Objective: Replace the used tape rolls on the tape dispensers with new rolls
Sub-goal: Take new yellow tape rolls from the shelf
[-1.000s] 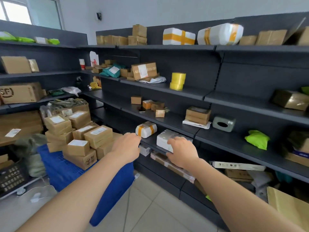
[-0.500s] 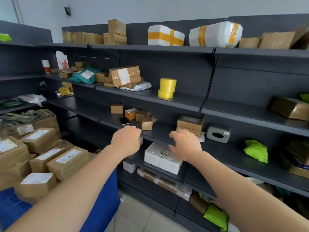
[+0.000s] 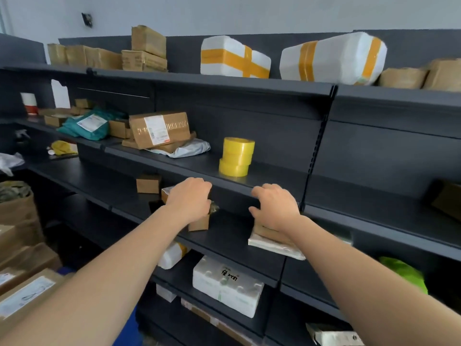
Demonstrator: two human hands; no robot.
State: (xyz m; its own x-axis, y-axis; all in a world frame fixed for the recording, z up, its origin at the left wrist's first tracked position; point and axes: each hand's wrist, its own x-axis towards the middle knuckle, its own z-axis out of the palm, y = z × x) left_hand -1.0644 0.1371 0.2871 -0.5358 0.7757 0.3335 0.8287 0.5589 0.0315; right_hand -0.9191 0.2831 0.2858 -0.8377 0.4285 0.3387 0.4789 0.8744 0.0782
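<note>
Hovering before shelf (image 3: pixel 279 176) edge: left grip (image 3: pixel 189 201) fingers curled, tips hidden, cannot tell if holding anything; right grip (image 3: pixel 274 206) loosely curled, empty. Yellow tape rolls (image 3: pixel 237 156) stacked on shelf, 12 o'clock from grips, apart from both. Labelled carton (image 3: pixel 159 129) at 10 o'clock, print unreadable. Foam box (image 3: pixel 228 285) at 6 o'clock, handwriting unclear. Bare shelf room at 3 o'clock of rolls.

My head camera, wide-angle, faces forward and slightly down at the dark shelving (image 3: pixel 361 196), close up. Yellow tape rolls (image 3: pixel 237 156) sit just 12 o'clock of frame centre; my left grip (image 3: pixel 189 198) and right grip (image 3: pixel 274 206) enter from 6 o'clock.
</note>
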